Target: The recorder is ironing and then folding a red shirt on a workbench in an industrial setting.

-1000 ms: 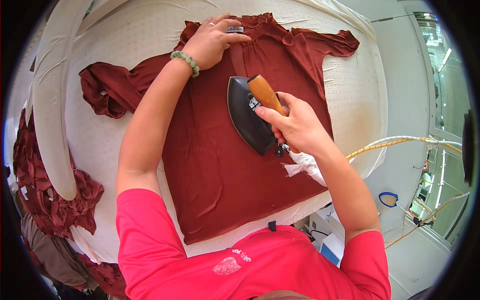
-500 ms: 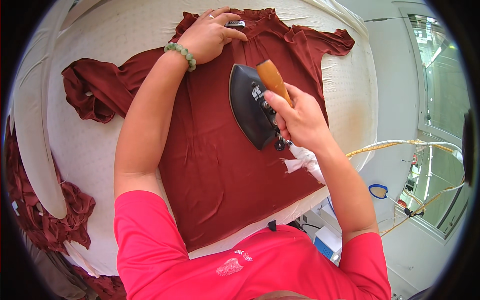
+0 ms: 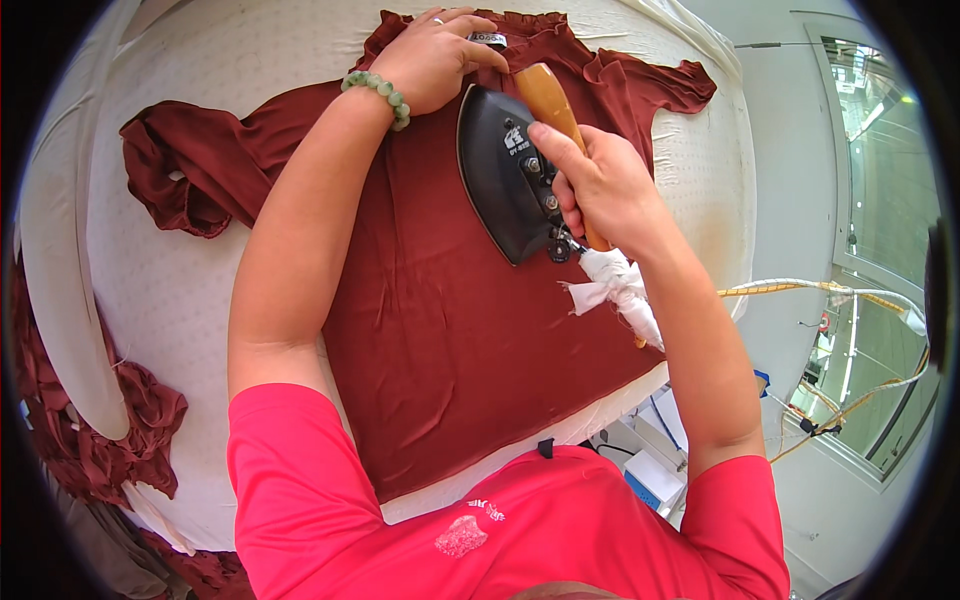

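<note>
A dark red blouse (image 3: pixel 440 330) lies spread out, its ruffled collar at the far end and its hem toward me. My left hand (image 3: pixel 425 62) rests on the cloth just below the collar, beside the white neck label (image 3: pixel 487 39), with its fingers apart. My right hand (image 3: pixel 615 190) is closed round the wooden handle of a black iron (image 3: pixel 500 180). The iron sits on the upper middle of the blouse, its tip pointing away from me, close to my left hand. White cloth (image 3: pixel 615 285) is wrapped round the hose behind it.
The blouse lies on a padded board with a pale cover (image 3: pixel 150 290). A narrow pale sleeve board (image 3: pixel 75 270) stands at the left. More dark red garments (image 3: pixel 110 430) hang below it. A white and yellow hose (image 3: pixel 800 287) runs off right, near a white box (image 3: pixel 660 475).
My right hand has pushed the iron farther away from me, toward the collar. My left hand has shifted slightly right and away, and the blouse's collar has moved a little with it.
</note>
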{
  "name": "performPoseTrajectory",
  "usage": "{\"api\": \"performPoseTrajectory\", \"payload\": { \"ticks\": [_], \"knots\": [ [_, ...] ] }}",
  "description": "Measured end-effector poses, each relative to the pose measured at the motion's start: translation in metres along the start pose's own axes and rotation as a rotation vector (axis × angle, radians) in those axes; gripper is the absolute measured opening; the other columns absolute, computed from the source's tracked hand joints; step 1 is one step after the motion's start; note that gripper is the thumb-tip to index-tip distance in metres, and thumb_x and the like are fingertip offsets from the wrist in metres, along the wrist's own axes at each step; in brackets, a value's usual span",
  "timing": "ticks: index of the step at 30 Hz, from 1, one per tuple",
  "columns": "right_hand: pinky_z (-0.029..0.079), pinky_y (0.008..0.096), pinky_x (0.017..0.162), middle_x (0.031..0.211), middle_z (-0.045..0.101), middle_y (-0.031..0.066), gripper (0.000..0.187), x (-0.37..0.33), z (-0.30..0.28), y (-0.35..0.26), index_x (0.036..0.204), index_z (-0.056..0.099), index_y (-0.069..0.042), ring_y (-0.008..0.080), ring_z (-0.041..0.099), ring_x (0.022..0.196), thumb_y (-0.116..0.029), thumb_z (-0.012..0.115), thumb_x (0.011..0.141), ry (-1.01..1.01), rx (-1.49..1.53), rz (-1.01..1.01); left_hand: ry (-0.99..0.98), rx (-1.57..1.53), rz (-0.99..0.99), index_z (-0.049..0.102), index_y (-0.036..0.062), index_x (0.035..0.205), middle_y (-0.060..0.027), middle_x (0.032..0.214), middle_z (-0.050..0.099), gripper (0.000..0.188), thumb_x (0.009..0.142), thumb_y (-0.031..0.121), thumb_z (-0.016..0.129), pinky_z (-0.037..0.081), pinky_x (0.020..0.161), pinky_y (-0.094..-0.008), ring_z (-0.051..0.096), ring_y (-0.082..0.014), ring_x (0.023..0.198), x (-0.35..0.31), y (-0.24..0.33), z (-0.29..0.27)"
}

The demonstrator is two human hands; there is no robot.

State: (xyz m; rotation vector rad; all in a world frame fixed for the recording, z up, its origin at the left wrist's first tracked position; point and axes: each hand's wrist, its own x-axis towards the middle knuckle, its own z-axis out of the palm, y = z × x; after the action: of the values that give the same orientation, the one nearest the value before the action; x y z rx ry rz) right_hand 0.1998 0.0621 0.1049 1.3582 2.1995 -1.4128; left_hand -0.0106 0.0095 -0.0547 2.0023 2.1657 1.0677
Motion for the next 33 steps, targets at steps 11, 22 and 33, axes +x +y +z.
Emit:
{"api": "performPoseTrajectory", "payload": {
  "ticks": [11, 22, 33],
  "knots": [
    [0.042, 0.0265, 0.042, 0.061, 0.053, 0.0008, 0.048, 0.003, -0.003, -0.005, 0.083, 0.053, -0.005, 0.0098, 0.052, 0.046, -0.048, 0.062, 0.102, -0.044, -0.033, 0.034, -0.002, 0.051, 0.027, 0.078, 0.0221, 0.115, -0.0039, 0.146, 0.059, 0.027, 0.098, 0.011, 0.06, 0.037, 0.118, -0.0418, 0.047, -0.0291, 0.139, 0.001, -0.002, -0.003],
    [0.042, 0.0257, 0.042, 0.062, 0.053, 0.0008, 0.048, 0.009, -0.007, 0.008, 0.085, 0.054, -0.005, 0.0096, 0.052, 0.046, -0.049, 0.061, 0.102, 0.074, 0.103, 0.07, 0.007, -0.018, 0.027, 0.079, 0.0232, 0.114, -0.0065, 0.144, 0.06, 0.033, 0.095, 0.005, 0.059, 0.038, 0.117, -0.0417, 0.048, -0.0296, 0.139, 0.004, -0.002, 0.0],
    [0.039, 0.0255, 0.041, 0.059, 0.051, -0.0016, 0.045, 0.008, -0.004, -0.004, 0.087, 0.055, -0.006, 0.0068, 0.048, 0.043, -0.048, 0.063, 0.101, -0.026, -0.048, -0.011, -0.002, -0.01, 0.054, 0.077, 0.0205, 0.118, -0.0076, 0.142, 0.061, 0.036, 0.095, 0.0, 0.057, 0.039, 0.116, -0.0411, 0.051, -0.0315, 0.136, 0.002, -0.005, 0.0]
  ]
}}
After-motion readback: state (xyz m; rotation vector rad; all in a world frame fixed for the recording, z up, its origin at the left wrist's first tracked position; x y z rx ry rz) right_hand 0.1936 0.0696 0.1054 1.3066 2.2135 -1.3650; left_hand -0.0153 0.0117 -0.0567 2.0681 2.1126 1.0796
